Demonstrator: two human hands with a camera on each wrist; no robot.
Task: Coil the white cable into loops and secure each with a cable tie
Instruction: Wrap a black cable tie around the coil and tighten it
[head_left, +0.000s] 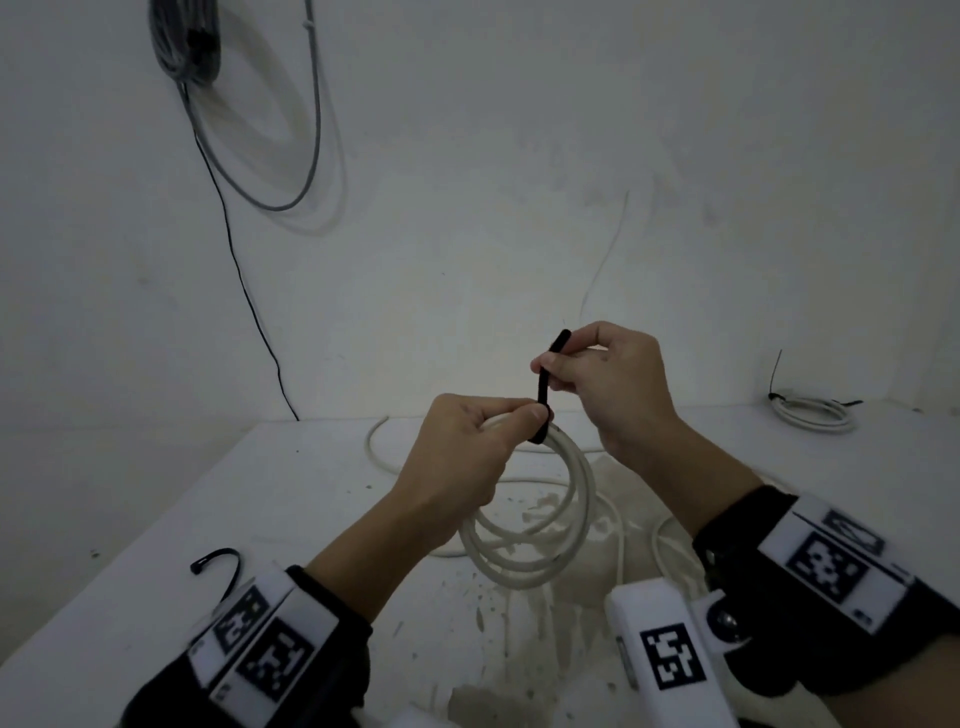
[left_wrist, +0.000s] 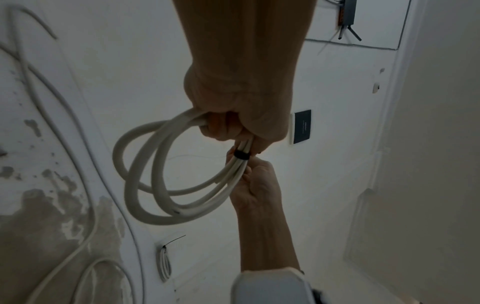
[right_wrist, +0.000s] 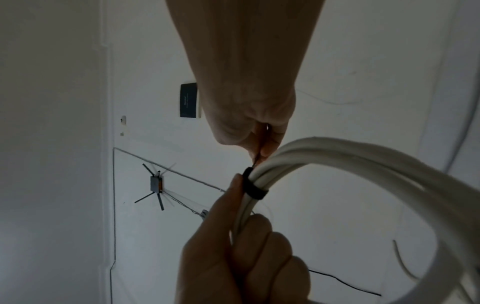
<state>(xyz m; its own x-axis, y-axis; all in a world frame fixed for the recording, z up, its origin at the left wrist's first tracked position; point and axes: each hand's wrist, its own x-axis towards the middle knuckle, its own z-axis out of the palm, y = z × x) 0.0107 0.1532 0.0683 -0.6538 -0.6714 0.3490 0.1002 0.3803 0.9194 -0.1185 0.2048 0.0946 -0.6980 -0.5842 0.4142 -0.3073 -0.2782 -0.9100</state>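
Note:
A coil of white cable (head_left: 540, 525) hangs above the white table (head_left: 208, 493), several loops bunched at the top. My left hand (head_left: 467, 452) grips that bunch, thumb beside a black cable tie (head_left: 544, 395) wrapped round the strands. The tie's free end rises up to my right hand (head_left: 592, 379), which pinches it between thumb and fingers. In the left wrist view the tie band (left_wrist: 241, 154) circles the cable (left_wrist: 155, 174) just below my left fist. In the right wrist view the band (right_wrist: 253, 189) sits on the cable (right_wrist: 350, 164), its tail running into my right fingers (right_wrist: 267, 144).
A second black tie (head_left: 221, 564) lies at the table's near left. A tied white coil (head_left: 810, 413) rests at the far right. Loose white cable (head_left: 379, 441) trails over the table behind my hands. Grey cable (head_left: 187, 47) and a black wire (head_left: 244, 291) hang on the wall.

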